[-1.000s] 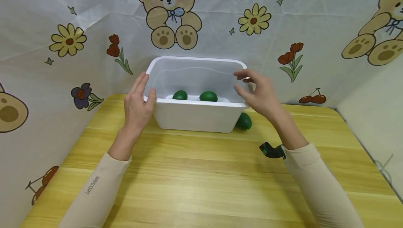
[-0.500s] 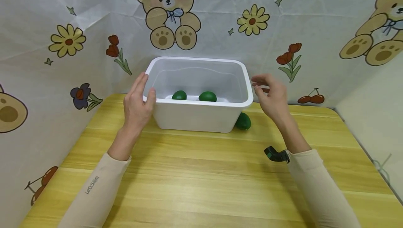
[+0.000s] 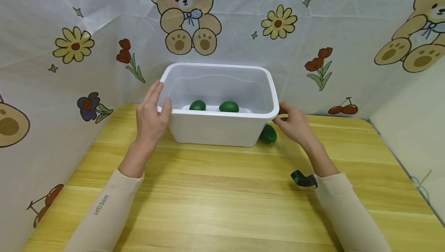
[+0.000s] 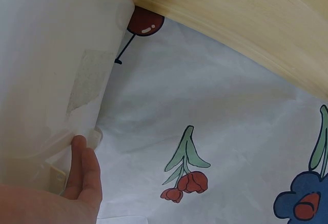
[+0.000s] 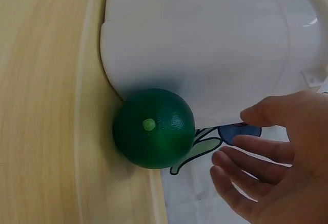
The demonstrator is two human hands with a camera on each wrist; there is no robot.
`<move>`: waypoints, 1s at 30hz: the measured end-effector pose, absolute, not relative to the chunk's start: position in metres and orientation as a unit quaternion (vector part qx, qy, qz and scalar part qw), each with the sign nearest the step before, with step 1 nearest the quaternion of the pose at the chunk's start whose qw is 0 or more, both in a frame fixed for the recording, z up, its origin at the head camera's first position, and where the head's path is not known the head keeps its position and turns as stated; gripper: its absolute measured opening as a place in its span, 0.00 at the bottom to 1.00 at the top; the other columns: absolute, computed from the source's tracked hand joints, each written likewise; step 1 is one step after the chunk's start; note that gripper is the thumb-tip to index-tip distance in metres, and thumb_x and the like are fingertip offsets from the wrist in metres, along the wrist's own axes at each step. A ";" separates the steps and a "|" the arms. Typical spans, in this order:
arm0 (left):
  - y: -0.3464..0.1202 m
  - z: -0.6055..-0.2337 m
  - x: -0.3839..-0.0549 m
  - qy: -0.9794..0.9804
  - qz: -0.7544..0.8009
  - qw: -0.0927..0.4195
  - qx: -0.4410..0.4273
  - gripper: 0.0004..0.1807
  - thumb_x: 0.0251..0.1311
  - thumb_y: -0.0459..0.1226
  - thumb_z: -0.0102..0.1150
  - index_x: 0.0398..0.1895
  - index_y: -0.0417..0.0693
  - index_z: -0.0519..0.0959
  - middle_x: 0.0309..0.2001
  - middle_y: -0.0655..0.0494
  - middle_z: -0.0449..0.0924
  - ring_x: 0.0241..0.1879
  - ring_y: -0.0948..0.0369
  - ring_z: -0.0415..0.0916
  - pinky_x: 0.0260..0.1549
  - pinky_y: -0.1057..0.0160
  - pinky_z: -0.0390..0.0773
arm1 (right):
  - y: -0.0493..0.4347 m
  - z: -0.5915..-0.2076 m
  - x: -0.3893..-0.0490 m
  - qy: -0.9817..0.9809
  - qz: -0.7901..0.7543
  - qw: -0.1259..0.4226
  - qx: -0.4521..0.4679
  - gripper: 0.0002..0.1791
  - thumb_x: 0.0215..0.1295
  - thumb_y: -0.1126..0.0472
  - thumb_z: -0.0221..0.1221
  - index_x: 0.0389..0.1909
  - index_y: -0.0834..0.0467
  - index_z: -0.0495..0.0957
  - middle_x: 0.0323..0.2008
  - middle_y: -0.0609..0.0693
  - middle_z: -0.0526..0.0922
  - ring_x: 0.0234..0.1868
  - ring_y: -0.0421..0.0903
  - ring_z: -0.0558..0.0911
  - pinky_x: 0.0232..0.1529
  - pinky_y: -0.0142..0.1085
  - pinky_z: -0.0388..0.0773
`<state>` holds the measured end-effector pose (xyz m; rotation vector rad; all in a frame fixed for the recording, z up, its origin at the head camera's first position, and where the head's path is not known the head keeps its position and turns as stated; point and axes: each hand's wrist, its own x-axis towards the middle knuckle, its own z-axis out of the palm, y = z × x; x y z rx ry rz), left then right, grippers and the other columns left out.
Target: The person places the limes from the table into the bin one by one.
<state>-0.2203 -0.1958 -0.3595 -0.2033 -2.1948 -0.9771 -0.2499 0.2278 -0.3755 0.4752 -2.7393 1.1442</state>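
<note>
A white plastic bin (image 3: 215, 130) stands at the back of the table, with two green fruits, one at left (image 3: 197, 105) and one at centre (image 3: 229, 107), inside it. My left hand (image 3: 151, 122) lies along the bin's left side, its straight fingers touching the wall in the left wrist view. On the table by the bin's right end sits another green fruit (image 3: 268, 134), round with a pale stem nub in the right wrist view. Just above and right of that fruit is my right hand (image 3: 295, 126), fingers spread and loosely bent, apart from it and holding nothing.
The wooden table (image 3: 208, 198) reaches forward from the bin. Behind it hangs a white cloth (image 3: 240, 51) printed with bears and flowers. A black wrist device (image 3: 304, 179) sticks out from the right sleeve.
My right hand has moved from over the bin's right rim outward to the right, then down toward the fruit beside the bin. The left hand and bin have stayed put.
</note>
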 end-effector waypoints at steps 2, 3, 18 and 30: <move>-0.196 -0.359 -0.220 -0.850 -0.380 0.357 -0.078 0.33 0.71 0.48 0.50 0.73 0.38 0.74 0.75 0.44 0.72 0.72 0.44 0.73 0.70 0.43 0.72 | 0.228 -0.377 -0.249 -0.917 0.362 0.038 0.165 0.21 0.76 0.57 0.61 0.63 0.64 0.78 0.56 0.63 0.85 0.59 0.61 0.84 0.58 0.57 0.84; -0.196 -0.359 -0.219 -0.849 -0.380 0.358 -0.077 0.33 0.71 0.48 0.50 0.73 0.38 0.74 0.75 0.44 0.72 0.72 0.44 0.73 0.70 0.43 0.72 | 0.228 -0.377 -0.248 -0.920 0.354 0.022 0.169 0.21 0.76 0.56 0.61 0.63 0.64 0.78 0.56 0.63 0.85 0.59 0.62 0.84 0.58 0.57 0.83; -0.196 -0.360 -0.219 -0.845 -0.386 0.362 -0.082 0.32 0.70 0.46 0.51 0.72 0.37 0.75 0.75 0.43 0.72 0.72 0.45 0.72 0.71 0.44 0.72 | 0.229 -0.387 -0.240 -0.918 0.325 -0.095 0.207 0.34 0.66 0.55 0.71 0.70 0.62 0.74 0.64 0.64 0.81 0.66 0.66 0.79 0.66 0.62 0.75; -0.196 -0.359 -0.219 -0.845 -0.387 0.360 -0.079 0.32 0.71 0.47 0.51 0.73 0.37 0.74 0.75 0.44 0.72 0.73 0.45 0.71 0.71 0.44 0.71 | 0.238 -0.382 -0.242 -0.936 0.319 -0.026 0.147 0.32 0.64 0.54 0.71 0.64 0.65 0.76 0.59 0.66 0.84 0.62 0.64 0.82 0.58 0.58 0.80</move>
